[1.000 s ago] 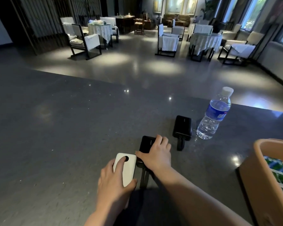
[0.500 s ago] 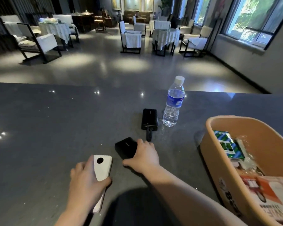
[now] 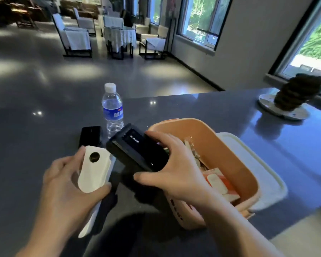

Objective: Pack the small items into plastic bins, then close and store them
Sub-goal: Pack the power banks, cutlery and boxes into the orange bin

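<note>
My right hand [image 3: 176, 169] grips a black Anker power bank [image 3: 137, 149], lifted off the counter and held at the left rim of the orange plastic bin [image 3: 235, 158]. My left hand [image 3: 67, 184] holds a white power bank [image 3: 95, 167] with a dark round spot, raised just left of the black one. A second black power bank [image 3: 90, 135] lies flat on the counter behind them. The bin holds an orange-and-white box [image 3: 219, 182] and other small packets, partly hidden by my right hand.
A water bottle [image 3: 112, 108] stands just behind the power banks. A white lid [image 3: 263, 175] lies under or beside the bin's right side. A dark ornament on a white plate [image 3: 293, 97] sits at the counter's far right. The dark counter [image 3: 26, 145] stretches left.
Both hands have lifted their power banks off the counter. The right hand carried the black one right to the bin's rim. My view turned right.
</note>
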A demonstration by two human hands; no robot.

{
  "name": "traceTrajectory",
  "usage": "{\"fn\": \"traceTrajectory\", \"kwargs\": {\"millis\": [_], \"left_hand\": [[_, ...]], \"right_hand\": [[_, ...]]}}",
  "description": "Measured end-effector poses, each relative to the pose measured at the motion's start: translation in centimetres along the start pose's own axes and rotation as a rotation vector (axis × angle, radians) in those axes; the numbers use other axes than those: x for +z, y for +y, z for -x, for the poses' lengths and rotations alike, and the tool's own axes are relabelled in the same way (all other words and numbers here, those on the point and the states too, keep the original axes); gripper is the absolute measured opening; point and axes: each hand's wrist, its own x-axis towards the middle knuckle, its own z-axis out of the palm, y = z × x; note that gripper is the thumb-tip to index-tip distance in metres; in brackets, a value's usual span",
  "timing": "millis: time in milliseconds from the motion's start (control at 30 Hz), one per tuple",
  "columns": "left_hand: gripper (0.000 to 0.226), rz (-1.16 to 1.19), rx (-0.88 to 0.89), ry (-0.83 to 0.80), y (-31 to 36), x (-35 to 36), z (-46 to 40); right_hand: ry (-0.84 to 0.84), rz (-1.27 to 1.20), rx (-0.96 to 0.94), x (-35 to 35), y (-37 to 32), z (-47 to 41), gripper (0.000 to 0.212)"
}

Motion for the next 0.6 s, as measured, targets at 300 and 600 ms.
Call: {"fn": "traceTrajectory", "kwargs": {"millis": [300, 600], "left_hand": [[0.1, 0.158, 0.189, -0.065, 7.3, 7.0, -0.7], [0.103, 0.095, 0.208, -0.049, 9.5, 8.6, -0.4]], "right_hand": [[-0.387, 0.494, -0.127, -11.7, 9.3, 1.0, 0.084], [-0.673, 0.357, -0.337, -9.3, 12.3, -0.3, 0.064]]}}
